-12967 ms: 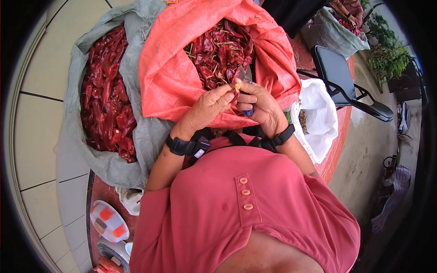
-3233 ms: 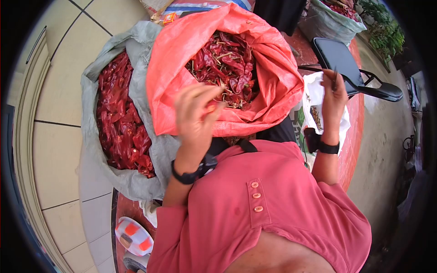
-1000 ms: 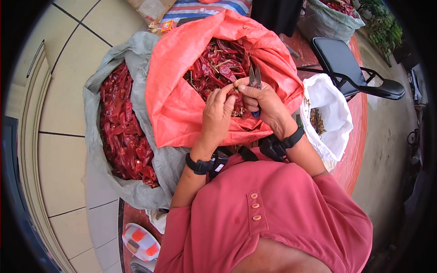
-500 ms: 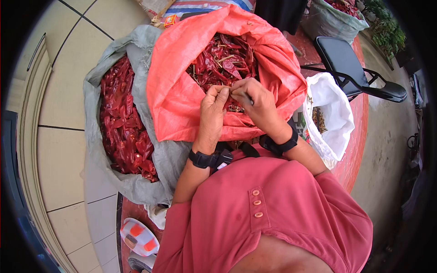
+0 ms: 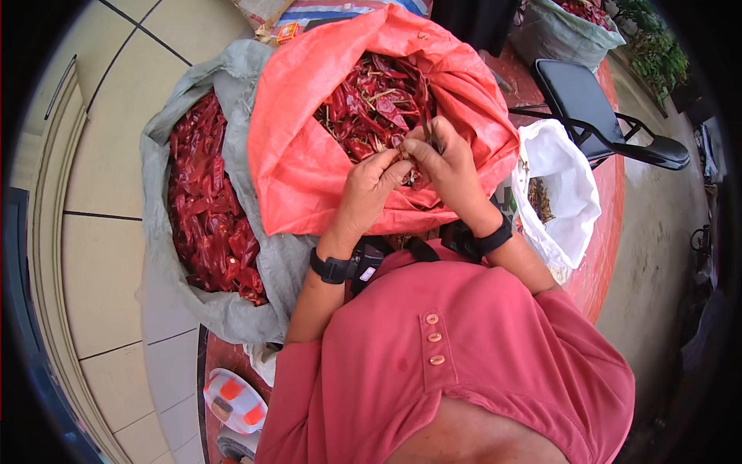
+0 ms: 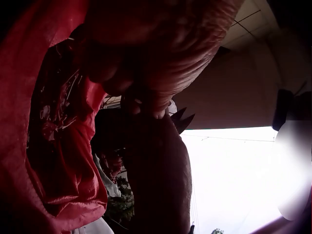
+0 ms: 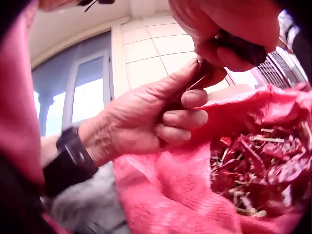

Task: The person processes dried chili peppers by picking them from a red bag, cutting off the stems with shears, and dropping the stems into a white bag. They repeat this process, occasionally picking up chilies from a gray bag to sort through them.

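Observation:
Both hands meet over the near rim of the coral-red sack (image 5: 286, 155), which is full of dried red chilli peppers (image 5: 379, 93). My left hand (image 5: 365, 193) pinches a dark red chilli pepper (image 7: 194, 82) between thumb and fingers, its other fingers curled in the right wrist view. My right hand (image 5: 452, 166) grips small snips (image 6: 183, 121), their two pointed blades standing apart in the left wrist view. The dark handle (image 7: 246, 51) lies inside the right palm. Right thumb and fingertips are right at the chilli's end, which the hands mostly hide.
Left stands a grey sack (image 5: 158, 193) of glossy chillies. To the right, a white bag (image 5: 576, 182) holds brownish stem bits, beside a black chair (image 5: 576, 97). Another chilli sack (image 5: 560, 42) is at the back right. A red-and-white dish (image 5: 236, 398) lies at lower left.
About three seconds ago the hands were apart, the right out by the white bag; then they came together. Since half a second ago the right hand has turned, its snips now pointing away from the body.

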